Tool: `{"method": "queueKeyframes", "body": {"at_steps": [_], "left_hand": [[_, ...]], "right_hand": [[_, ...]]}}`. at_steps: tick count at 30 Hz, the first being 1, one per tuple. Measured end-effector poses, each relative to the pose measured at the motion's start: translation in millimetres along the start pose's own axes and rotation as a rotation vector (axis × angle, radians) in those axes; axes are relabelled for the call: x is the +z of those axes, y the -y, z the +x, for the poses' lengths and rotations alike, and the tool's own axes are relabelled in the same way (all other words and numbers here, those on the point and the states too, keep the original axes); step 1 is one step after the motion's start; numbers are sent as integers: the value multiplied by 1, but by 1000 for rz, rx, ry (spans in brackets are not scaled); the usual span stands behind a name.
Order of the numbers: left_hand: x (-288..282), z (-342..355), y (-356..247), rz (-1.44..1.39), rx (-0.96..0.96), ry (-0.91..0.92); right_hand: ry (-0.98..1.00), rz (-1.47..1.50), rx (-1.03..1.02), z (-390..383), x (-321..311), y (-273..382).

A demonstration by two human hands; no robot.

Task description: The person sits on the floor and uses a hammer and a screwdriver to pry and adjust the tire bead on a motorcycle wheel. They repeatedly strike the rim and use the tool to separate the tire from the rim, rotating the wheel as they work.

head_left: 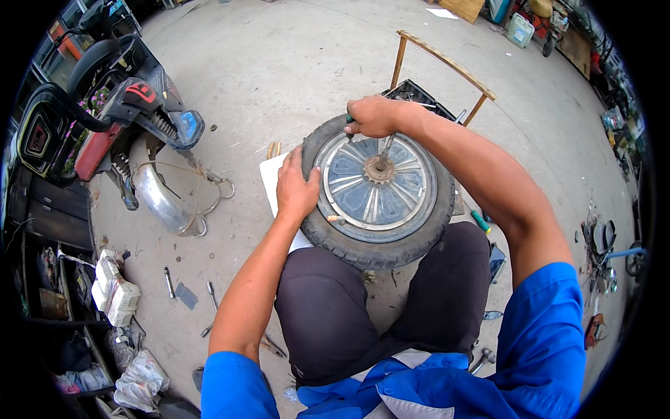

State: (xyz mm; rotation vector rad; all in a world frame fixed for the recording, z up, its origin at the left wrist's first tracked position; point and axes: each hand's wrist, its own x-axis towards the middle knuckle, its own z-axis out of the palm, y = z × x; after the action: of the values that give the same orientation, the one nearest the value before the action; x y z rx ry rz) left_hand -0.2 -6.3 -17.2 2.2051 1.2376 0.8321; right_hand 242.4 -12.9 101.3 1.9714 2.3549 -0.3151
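A wheel with a black rubber tyre (380,262) and a grey, ribbed metal hub (349,171) lies flat in front of my knees. A toothed sprocket (379,170) surrounds the axle at its middle. My left hand (298,183) rests on the tyre's left side, fingers stretched over the rubber. At the far rim, my right hand (373,116) is closed around a green-handled tool (350,120); its working end is hard to make out. A valve stem with a pale tip (336,219) sticks out near the left inner rim.
Behind the wheel stand a dark crate (412,91) and a wooden frame (447,63). A green-handled screwdriver (480,221) lies to the right. A partly dismantled scooter (132,119) stands left, near a shiny metal fender (159,195). Wrenches (169,283) and shelves (66,325) are lower left.
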Motion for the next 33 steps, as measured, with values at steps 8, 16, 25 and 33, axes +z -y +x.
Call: {"method": "queueKeyframes", "body": {"at_steps": [8,16,25,33], "left_hand": [[-1,0,0,-3,-7,2],[-3,-1,-3,-27,-23,18],[-3,-1,-3,-32,-25,3],[-2,-2,1,-45,-10,-15]], "right_hand": [[-17,-19,50,2,6,5],[23,-16,49,3,-2,0],[-64,-187,37,9,-4,4],[-244,0,-66,8,-14,13]]}}
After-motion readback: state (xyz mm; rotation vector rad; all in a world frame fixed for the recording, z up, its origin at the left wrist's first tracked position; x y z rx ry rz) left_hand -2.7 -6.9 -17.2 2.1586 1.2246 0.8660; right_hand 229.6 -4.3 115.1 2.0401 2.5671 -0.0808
